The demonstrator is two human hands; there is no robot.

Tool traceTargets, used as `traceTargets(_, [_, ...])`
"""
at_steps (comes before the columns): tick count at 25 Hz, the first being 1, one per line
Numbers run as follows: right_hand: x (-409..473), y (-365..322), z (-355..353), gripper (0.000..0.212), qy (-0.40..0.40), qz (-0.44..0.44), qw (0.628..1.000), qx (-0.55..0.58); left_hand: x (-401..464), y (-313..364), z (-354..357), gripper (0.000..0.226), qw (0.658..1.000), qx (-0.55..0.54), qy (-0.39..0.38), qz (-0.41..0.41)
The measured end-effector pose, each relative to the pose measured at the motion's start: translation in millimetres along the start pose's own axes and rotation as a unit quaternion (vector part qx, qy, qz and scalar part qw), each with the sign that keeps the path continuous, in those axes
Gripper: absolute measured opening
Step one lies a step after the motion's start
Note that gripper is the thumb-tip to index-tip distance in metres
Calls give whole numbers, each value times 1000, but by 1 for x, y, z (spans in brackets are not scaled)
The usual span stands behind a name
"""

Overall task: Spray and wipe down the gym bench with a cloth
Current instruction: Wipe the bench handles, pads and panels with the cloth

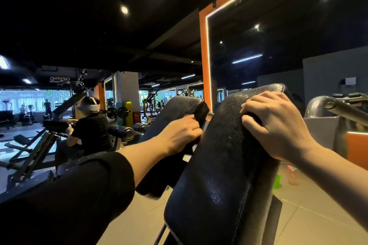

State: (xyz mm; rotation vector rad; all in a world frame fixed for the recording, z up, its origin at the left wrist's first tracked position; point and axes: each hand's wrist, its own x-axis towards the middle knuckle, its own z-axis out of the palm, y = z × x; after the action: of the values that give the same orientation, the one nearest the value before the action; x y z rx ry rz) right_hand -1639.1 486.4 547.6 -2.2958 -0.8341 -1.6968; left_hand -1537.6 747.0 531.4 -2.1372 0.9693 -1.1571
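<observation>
Nearest, the black padded bench (223,165) rises tilted, its cracked surface glistening, and the right hand (278,125) lies on its upper part with fingers curled over the left edge, gripping the pad. Just left, the left hand (179,135) clutches a dark cloth (169,171) that hangs beside the bench's left edge. Farther off, a person in black (91,125) sits at a machine, with an orange-framed mirror (205,61) beyond.
</observation>
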Motion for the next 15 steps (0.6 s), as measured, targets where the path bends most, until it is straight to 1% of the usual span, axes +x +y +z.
traceTargets(2, [-2, 1, 2, 44, 18, -3, 1000, 4, 31, -9, 0, 20, 996, 20, 36, -80])
traceTargets(3, [-4, 1, 2, 43, 27, -1, 1000, 8, 42, -9, 3, 20, 993, 23, 54, -106])
traceTargets(4, [-5, 0, 2, 42, 35, 1, 999, 15, 49, -5, 7, 18, 991, 22, 68, -113])
traceTargets(5, [-5, -1, 2, 41, 41, 1, 999, 21, 50, -1, 12, 16, 992, 16, 82, -99])
traceTargets(7, [-5, -2, 4, 40, 50, 0, 998, 23, 49, 1, 17, 13, 994, 11, 97, -42])
traceTargets(8, [-5, -2, 4, 40, 53, 0, 998, 22, 53, -3, 14, 12, 995, 22, 91, -25])
traceTargets(9, [-5, -2, 4, 39, 54, 0, 998, 21, 59, -9, 11, 12, 996, 33, 82, -31])
traceTargets(11, [-6, -3, 2, 39, 51, 0, 999, 20, 75, -14, 5, 6, 993, 34, 47, -101])
traceTargets(12, [-6, -3, 2, 39, 50, 1, 999, 17, 82, -13, 4, 5, 989, 25, 15, -145])
traceTargets(14, [-5, -3, 2, 40, 47, 4, 999, 15, 88, -5, 7, 16, 983, -15, -44, -178])
traceTargets(15, [-5, -3, 2, 40, 46, 6, 999, 17, 86, 0, 5, 17, 979, -48, -64, -189])
